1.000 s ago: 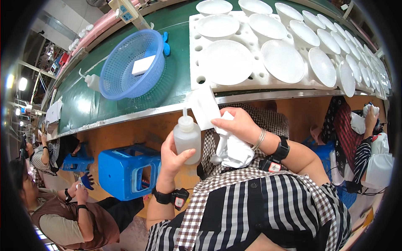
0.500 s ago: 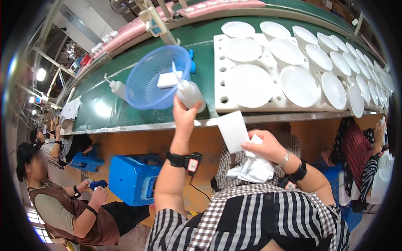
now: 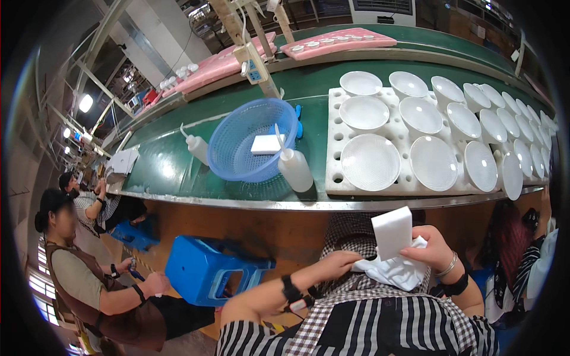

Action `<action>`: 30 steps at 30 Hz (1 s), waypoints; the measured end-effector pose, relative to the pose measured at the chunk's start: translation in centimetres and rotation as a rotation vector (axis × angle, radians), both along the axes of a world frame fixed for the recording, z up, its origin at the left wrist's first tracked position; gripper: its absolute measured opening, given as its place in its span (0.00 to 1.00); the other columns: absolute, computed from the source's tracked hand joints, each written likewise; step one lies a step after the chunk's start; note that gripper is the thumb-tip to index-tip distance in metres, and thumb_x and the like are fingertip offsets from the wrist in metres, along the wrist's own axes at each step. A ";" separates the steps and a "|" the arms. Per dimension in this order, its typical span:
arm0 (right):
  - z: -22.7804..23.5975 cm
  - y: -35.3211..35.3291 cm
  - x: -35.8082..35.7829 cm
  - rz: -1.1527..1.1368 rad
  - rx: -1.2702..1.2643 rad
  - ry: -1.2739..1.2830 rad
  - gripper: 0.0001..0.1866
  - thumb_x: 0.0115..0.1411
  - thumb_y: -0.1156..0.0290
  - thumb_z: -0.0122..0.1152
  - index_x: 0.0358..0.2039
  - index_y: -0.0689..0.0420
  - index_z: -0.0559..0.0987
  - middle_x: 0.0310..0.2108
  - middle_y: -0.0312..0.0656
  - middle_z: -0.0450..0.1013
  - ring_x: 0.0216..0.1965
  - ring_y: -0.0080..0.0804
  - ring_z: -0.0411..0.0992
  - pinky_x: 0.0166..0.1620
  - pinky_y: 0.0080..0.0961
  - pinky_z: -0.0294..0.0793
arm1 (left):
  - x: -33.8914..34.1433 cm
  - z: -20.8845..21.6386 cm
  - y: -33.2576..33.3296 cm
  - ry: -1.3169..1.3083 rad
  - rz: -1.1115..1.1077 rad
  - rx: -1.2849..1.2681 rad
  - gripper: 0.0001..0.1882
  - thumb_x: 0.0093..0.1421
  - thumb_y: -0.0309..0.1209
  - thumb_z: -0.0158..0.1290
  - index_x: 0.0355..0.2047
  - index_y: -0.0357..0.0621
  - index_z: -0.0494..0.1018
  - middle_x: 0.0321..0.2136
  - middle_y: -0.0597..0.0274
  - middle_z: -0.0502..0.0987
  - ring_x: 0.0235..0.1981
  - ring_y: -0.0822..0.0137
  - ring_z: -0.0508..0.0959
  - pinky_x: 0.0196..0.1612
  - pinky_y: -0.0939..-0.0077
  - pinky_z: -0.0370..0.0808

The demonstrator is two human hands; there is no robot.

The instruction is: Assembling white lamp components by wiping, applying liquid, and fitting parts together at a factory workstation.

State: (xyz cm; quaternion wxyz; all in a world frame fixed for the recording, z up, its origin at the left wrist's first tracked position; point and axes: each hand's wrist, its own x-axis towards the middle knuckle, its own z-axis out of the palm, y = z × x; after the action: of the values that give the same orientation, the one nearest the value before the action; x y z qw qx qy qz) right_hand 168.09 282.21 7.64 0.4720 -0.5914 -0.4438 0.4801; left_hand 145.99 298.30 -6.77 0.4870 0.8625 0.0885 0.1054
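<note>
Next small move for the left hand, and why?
Probably pinch the near edge of the white cloth with the left hand and ease it clear of the white block. The right hand carries both block and cloth, bunched together; the left hand is right at the cloth's edge, and the squeeze bottle stands unheld on the green table.

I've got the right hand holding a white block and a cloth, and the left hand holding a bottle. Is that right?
Not quite: the left hand holds no bottle. The head view shows it at the cloth's edge, with the nearer bottle on the bench beside the basket. The right hand does hold the block and cloth.
</note>
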 end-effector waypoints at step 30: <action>-4.0 -9.9 3.7 -0.477 0.003 0.008 0.22 0.50 0.70 0.64 0.44 0.66 0.73 0.37 0.37 0.74 0.38 0.22 0.70 0.44 0.20 0.67 | 13.7 -11.8 -5.5 0.481 -0.625 0.541 0.12 0.52 0.33 0.51 0.32 0.42 0.81 0.34 0.53 0.80 0.36 0.53 0.78 0.40 0.63 0.75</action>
State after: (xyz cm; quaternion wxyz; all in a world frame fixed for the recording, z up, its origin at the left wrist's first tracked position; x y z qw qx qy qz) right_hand 171.78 272.29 3.66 0.5746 -0.6769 -0.2903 0.3568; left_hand 159.64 292.80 -18.59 0.2192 0.9435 -0.0954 -0.2295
